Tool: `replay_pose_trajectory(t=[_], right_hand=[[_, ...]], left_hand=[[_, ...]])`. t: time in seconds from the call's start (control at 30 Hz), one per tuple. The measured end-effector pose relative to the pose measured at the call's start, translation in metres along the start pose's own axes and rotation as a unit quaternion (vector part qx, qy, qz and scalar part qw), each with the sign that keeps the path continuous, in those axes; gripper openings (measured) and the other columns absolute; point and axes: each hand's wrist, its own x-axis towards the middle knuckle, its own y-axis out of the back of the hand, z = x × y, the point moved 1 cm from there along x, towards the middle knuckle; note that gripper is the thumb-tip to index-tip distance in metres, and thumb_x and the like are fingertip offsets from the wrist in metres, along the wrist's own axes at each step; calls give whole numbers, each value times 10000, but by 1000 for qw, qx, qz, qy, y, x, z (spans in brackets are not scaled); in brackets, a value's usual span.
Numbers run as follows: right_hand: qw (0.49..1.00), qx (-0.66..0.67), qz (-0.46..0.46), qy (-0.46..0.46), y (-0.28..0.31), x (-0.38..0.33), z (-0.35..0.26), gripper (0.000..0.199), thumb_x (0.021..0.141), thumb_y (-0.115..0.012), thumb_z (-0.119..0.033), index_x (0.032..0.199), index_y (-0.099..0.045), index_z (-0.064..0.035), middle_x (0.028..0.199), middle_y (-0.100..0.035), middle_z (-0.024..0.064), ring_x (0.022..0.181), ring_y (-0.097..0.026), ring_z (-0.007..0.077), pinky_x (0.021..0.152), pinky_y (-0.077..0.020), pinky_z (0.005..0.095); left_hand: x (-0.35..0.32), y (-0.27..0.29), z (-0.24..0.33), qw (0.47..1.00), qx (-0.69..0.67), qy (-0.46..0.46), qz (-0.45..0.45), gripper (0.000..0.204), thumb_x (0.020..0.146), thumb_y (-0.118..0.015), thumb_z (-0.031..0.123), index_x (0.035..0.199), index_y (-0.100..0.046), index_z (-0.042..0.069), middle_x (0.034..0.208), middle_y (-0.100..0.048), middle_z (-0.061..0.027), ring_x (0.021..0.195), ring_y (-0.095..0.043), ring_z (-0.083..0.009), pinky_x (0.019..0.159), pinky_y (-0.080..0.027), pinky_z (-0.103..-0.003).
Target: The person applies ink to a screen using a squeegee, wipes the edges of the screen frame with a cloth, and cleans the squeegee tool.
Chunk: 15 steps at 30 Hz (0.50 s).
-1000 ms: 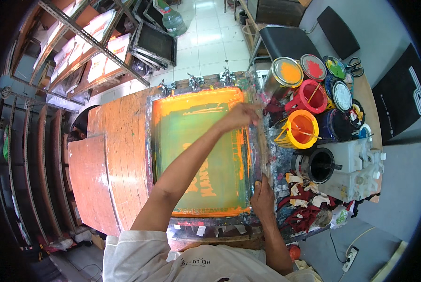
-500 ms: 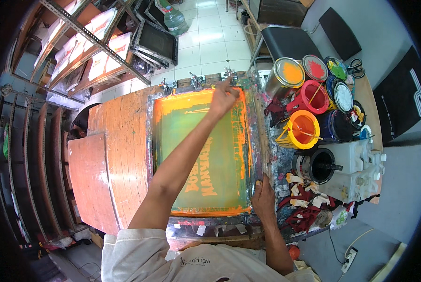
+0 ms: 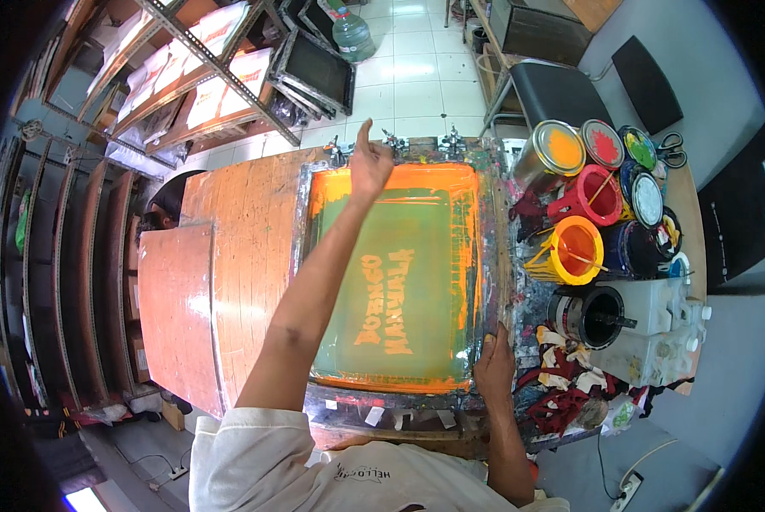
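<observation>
A screen-printing frame point(image 3: 304, 247) lies flat on the wooden table, its green mesh showing orange lettering and its inner borders smeared with orange ink. My left hand point(image 3: 371, 166) reaches across the mesh to the far edge of the frame, near the metal hinge clamps point(image 3: 393, 145). One digit points away from me and the others look bent; nothing shows in that hand. At the near right corner, my right hand point(image 3: 495, 363) grips the frame's side, thumb on top, with its other fingers partly hidden.
Ink pots crowd the right side, among them a yellow bucket point(image 3: 575, 250), a red one point(image 3: 591, 196) and a black one point(image 3: 591, 316). Stained rags point(image 3: 561, 384) and white jerrycans point(image 3: 647, 354) lie nearer. A person point(image 3: 165, 209) is beyond the table's left edge. Shelving point(image 3: 79, 290) stands left.
My left hand has moved left along the frame's far edge, from the right clamp toward the middle one. My right hand stays at the near right corner. The whole view has shifted slightly.
</observation>
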Motion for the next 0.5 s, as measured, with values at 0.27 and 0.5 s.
replay_pose_trajectory(t=[0.27, 0.5], right_hand=[[1000, -8, -2, 11, -2, 0, 3, 429, 1015, -396, -152, 1373, -423, 82, 1118, -602, 360, 996, -601, 523, 839, -477, 533], [999, -18, 27, 32, -9, 0, 15, 426, 1042, -375, -203, 1362, -441, 70, 1049, -617, 347, 939, -608, 523, 800, -480, 519]], left_hand=[[-24, 9, -10, 998, 4, -19, -68, 612, 841, -634, 115, 1431, -498, 31, 641, -591, -54, 588, -521, -112, 606, -475, -286], [-146, 16, 74, 886, -62, 46, -458, 481, 883, -624, 84, 1361, -585, 55, 636, -543, -21, 589, -493, -91, 588, -464, -304]])
